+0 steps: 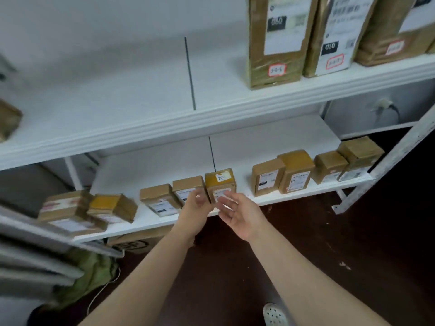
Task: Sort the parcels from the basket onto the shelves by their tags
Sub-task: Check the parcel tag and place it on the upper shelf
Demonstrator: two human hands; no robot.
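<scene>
A small brown parcel (220,182) with a white tag on top stands at the front edge of the lower white shelf (235,149), beside a thin divider rod. My left hand (196,211) hovers just in front of its left side, fingers loosely spread and holding nothing. To the parcel's right front, my right hand (237,214) is held palm up with relaxed fingers, also apart from the box. Several more small parcels (162,198) line the same shelf on both sides. The basket is out of sight.
Tall taped parcels (276,41) with tags stand on the upper shelf (164,123) at the right. A white slanted frame post (386,165) crosses the right side. A cardboard box (131,241) and green cloth (91,276) lie on the dark floor under the shelf.
</scene>
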